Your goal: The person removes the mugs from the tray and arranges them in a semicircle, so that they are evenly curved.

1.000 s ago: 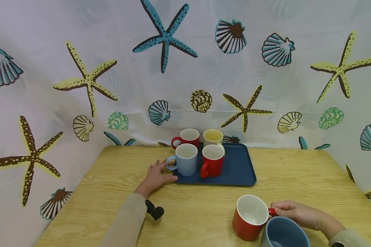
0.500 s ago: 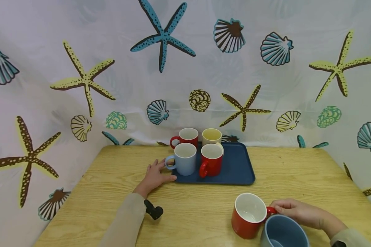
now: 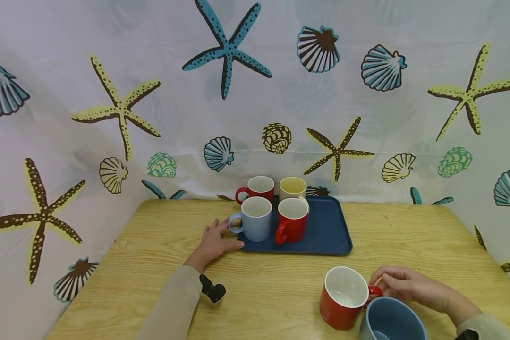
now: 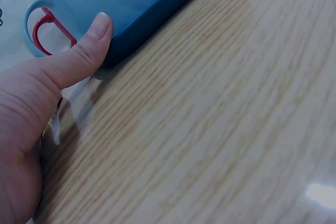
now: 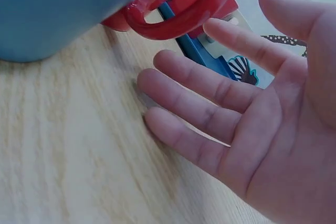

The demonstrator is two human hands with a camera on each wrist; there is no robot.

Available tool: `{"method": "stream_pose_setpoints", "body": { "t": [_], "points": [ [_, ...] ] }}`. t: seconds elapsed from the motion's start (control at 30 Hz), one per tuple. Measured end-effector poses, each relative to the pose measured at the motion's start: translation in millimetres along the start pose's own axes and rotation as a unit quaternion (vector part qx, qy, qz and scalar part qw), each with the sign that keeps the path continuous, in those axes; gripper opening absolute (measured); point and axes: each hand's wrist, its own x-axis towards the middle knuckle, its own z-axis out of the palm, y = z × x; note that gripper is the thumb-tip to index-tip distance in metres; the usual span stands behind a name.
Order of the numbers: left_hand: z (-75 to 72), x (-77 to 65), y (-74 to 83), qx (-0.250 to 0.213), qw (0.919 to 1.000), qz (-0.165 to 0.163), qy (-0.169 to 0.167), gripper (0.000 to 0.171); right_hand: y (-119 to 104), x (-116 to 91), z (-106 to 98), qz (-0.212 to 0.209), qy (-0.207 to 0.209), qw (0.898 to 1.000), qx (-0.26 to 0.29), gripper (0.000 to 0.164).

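My left hand touches the left front corner of a dark blue tray, with its thumb straight along the rim. Close by, a light blue mug stands on the tray with its handle toward that hand. At the front right, a red mug with a white inside stands upright on the table. Its handle points right, toward my right hand. In the right wrist view that hand's fingers are spread, with nothing between them. A grey-blue mug stands nearer, overlapping the handle.
Also on the tray are a red mug in front, and a red mug and a cream mug behind. The tray's right part is bare. A patterned curtain hangs behind the wooden table.
My right hand has let go of the red mug's handle, and its thumb and fingers have parted beside it. The left hand stays at the tray corner.
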Motion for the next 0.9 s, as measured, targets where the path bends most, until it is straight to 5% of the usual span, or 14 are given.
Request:
{"method": "stream_pose_setpoints", "body": {
  "t": [0.4, 0.9],
  "points": [
    [-0.2, 0.6, 0.7, 0.002, 1.0, 0.002, 0.005, 0.079, -8.9, 2.5, -11.0, -0.042, 0.002, 0.999, 0.017, 0.038],
    [-1.2, -1.1, 2.0, -0.014, 0.9998, 0.01, 0.001, 0.071, -27.6, 12.4, -27.2, -0.082, 0.028, 0.996, -0.028, 0.034]
  ]
}}
